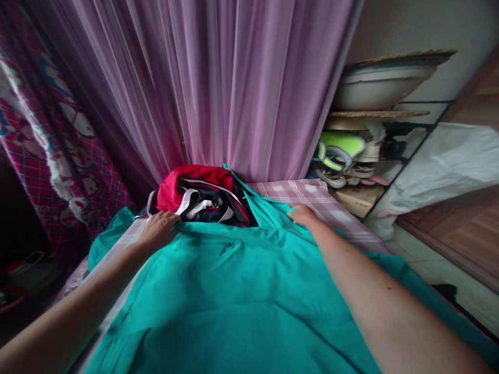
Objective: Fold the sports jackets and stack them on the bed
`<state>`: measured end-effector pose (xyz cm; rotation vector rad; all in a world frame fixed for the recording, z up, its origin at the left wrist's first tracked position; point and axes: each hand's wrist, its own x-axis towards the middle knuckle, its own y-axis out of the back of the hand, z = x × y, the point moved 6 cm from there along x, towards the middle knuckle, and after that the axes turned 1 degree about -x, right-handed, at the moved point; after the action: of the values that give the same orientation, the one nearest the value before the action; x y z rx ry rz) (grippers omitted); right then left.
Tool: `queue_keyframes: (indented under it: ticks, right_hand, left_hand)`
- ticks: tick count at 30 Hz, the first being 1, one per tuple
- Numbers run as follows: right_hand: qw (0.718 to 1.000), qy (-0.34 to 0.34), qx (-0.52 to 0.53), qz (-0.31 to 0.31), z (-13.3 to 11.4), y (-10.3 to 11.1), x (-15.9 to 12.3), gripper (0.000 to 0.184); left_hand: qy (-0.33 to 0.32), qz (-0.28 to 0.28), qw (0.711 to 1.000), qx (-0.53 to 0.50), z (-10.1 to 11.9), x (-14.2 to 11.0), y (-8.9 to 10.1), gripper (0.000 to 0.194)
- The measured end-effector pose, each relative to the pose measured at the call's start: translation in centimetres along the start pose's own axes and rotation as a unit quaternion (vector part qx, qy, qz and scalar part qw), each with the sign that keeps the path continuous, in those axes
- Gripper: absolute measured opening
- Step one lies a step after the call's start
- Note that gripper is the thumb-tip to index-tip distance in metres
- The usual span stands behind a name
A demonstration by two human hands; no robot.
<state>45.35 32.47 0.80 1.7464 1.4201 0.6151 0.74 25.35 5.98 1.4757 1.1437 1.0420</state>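
A teal jacket [241, 291] lies spread out in front of me, with a small zipped pocket near its far edge. My left hand [160, 226] is closed on that far edge at the left corner. At the far right part of the jacket, my right hand [303, 214] pinches the fabric, its fingertips partly hidden. Just beyond the jacket sits a bundle of red, navy and white clothing [198, 179]. A narrow teal strip runs from beside the bundle toward my right hand.
A pink-and-white checked cloth [300, 191] covers the surface under the jacket. Purple curtains [234, 83] hang behind. At the right, a rack holds shoes [329, 177], a lime-green item [343, 143] and a large white basin [384, 85]. A patterned magenta blanket [66, 135] hangs left.
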Motion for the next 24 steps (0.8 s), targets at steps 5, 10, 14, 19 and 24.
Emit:
queue_keyframes:
  ticks: [5,10,14,19,24]
  right_hand:
    - [0.995,0.042,0.066,0.055,-1.3,5.1,-1.9,0.029]
    - [0.972,0.138,0.185,-0.031,-0.2,10.1,-10.5,0.036]
    - [0.958,0.145,0.148,-0.197,4.4,9.2,-19.0,0.04]
    - [0.94,0.113,0.05,-0.319,9.5,4.1,-24.0,0.031]
    - [0.968,0.138,-0.131,-0.163,9.7,3.3,-23.7,0.017]
  left_hand:
    - [-0.001,-0.01,1.0,-0.011,-0.4,-1.1,1.3,0.025]
    - [-0.081,-0.016,0.995,-0.055,-0.3,-5.5,1.4,0.035]
    - [-0.086,-0.041,0.992,-0.083,-0.3,-10.8,0.0,0.04]
    - [-0.072,-0.07,0.989,-0.112,-0.1,-15.2,-3.0,0.058]
    - [-0.047,-0.088,0.988,-0.117,0.1,-15.5,-3.1,0.066]
